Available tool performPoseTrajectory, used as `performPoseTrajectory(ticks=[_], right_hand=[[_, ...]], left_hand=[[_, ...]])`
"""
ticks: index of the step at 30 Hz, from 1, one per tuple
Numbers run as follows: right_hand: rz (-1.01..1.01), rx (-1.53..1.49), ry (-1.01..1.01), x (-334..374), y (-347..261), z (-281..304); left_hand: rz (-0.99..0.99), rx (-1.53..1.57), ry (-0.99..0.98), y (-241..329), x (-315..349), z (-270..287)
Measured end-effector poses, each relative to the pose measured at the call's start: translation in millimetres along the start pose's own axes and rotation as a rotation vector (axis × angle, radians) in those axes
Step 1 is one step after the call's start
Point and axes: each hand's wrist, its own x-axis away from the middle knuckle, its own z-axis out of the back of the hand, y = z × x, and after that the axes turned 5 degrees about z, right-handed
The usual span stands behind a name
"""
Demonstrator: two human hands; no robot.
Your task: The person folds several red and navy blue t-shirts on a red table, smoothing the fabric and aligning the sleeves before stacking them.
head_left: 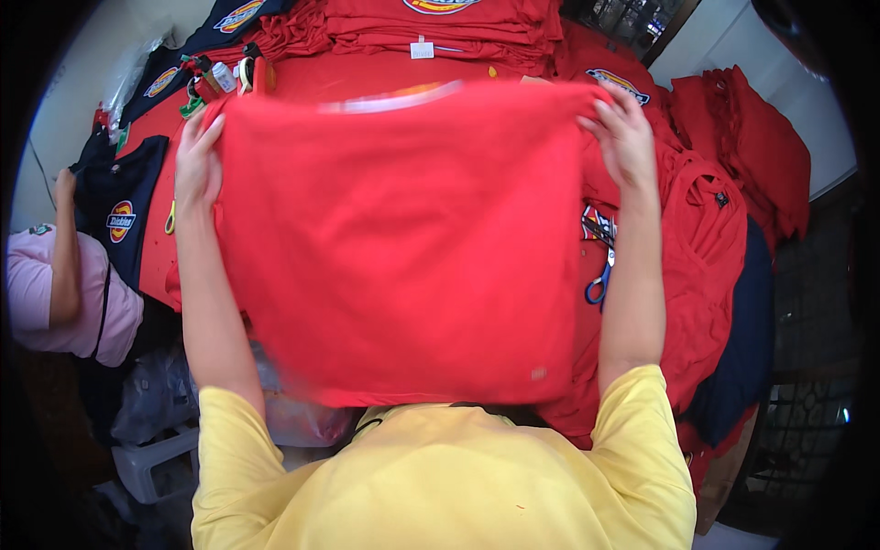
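Observation:
A red T-shirt (403, 238) is stretched wide between my two raised hands, its cloth blurred by motion and hanging toward my body. My left hand (199, 158) grips its far left corner, fingers pinched on the fabric. At the far right corner my right hand (623, 133) pinches the cloth the same way. Part of a printed patch shows along the shirt's far edge. Blue-handled scissors (600, 269) lie beside my right forearm. Yellow-handled scissors (170, 217) show by my left forearm.
Stacked red shirts (440, 26) sit at the far side of the red-covered table. More red garments (701, 247) heap on the right. Small bottles and a tape dispenser (246, 73) stand far left. At left, a co-worker in pink (69, 284) handles a navy garment (119, 192).

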Motion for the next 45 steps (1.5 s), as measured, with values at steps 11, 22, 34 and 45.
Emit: performPoseTrajectory(ticks=[11,22,34,45], right_hand=[[-0.015,1.221,-0.588,237.0,71.3,15.0],[0.236,1.283,-0.107,260.5,91.1,19.8],[0.247,1.057,-0.104,293.9,78.1,15.6],[0.037,1.259,-0.372,327.2,46.1,15.5]], left_hand=[[0.055,-1.676,-0.158,-108.3,205.0,7.1],[0.127,-1.291,-0.030,-81.4,213.6,49.2],[0.168,-0.617,0.181,-78.7,252.5,95.1],[0.000,-1.582,0.248,-30.0,258.1,120.4]])
